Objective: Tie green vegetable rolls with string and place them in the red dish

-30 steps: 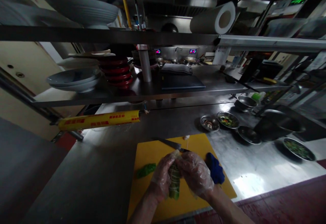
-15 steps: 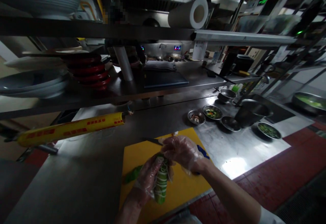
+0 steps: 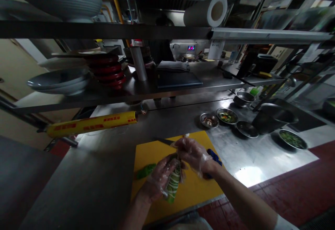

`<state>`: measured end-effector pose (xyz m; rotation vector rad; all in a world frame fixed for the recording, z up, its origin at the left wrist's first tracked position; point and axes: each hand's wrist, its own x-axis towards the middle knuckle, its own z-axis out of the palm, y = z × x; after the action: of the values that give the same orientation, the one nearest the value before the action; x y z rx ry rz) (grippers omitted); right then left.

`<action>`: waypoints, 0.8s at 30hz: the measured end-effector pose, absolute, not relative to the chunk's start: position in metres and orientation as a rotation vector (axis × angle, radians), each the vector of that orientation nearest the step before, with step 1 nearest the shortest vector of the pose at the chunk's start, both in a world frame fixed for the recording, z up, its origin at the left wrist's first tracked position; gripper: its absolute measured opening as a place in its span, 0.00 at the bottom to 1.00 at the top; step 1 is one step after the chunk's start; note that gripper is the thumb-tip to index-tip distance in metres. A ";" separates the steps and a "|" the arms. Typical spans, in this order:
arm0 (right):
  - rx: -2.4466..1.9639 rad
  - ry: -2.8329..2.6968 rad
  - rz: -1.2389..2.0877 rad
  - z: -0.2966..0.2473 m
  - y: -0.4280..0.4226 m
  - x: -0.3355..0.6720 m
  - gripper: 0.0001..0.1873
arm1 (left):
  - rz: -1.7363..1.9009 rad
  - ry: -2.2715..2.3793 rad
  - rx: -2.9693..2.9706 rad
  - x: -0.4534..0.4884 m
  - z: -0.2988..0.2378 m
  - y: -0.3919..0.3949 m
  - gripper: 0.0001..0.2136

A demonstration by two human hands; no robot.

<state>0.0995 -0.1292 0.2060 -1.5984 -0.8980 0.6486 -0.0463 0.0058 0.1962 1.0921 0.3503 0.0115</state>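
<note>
Both my hands wear clear plastic gloves above a yellow cutting board point(image 3: 154, 153). My left hand point(image 3: 159, 179) is closed round a green leaf-wrapped bundle point(image 3: 173, 185) bound with pale string. My right hand point(image 3: 195, 155) is pinched at the bundle's top end, apparently on the string or wrapping. A knife point(image 3: 163, 140) lies on the board's far side, its blue handle point(image 3: 215, 156) behind my right wrist. A loose green piece point(image 3: 146, 170) rests on the board left of the bundle.
A yellow cling-film roll point(image 3: 91, 123) hangs at the left over the steel counter point(image 3: 104, 167). Several small metal bowls point(image 3: 227, 115) and a dark pot point(image 3: 272, 118) stand at the right. Shelves above carry stacked plates point(image 3: 59, 80), red bowls point(image 3: 108, 71) and a paper roll point(image 3: 206, 10).
My right hand has lifted off the bundle's side to its top end. The bundle tilted, and the camera swung left and back.
</note>
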 end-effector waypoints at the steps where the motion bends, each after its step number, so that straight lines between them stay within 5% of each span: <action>1: -1.507 -0.844 0.672 0.205 -0.131 0.100 0.18 | 0.002 0.340 1.104 -0.047 0.196 0.005 0.22; 11: -1.299 -0.829 0.721 0.207 -0.139 0.117 0.28 | -0.008 0.375 1.038 -0.046 0.192 0.003 0.22; 20: -2.026 -0.930 0.283 0.203 -0.166 0.073 0.23 | 0.257 0.514 0.800 -0.029 0.195 -0.003 0.22; 24: -2.073 -0.965 0.198 0.197 -0.147 0.063 0.08 | 0.305 0.529 0.778 -0.022 0.193 -0.009 0.22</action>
<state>0.0632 -0.1471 0.1966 -2.0734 -0.9653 0.1978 -0.0224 -0.0086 0.1931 0.7777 0.5292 0.3050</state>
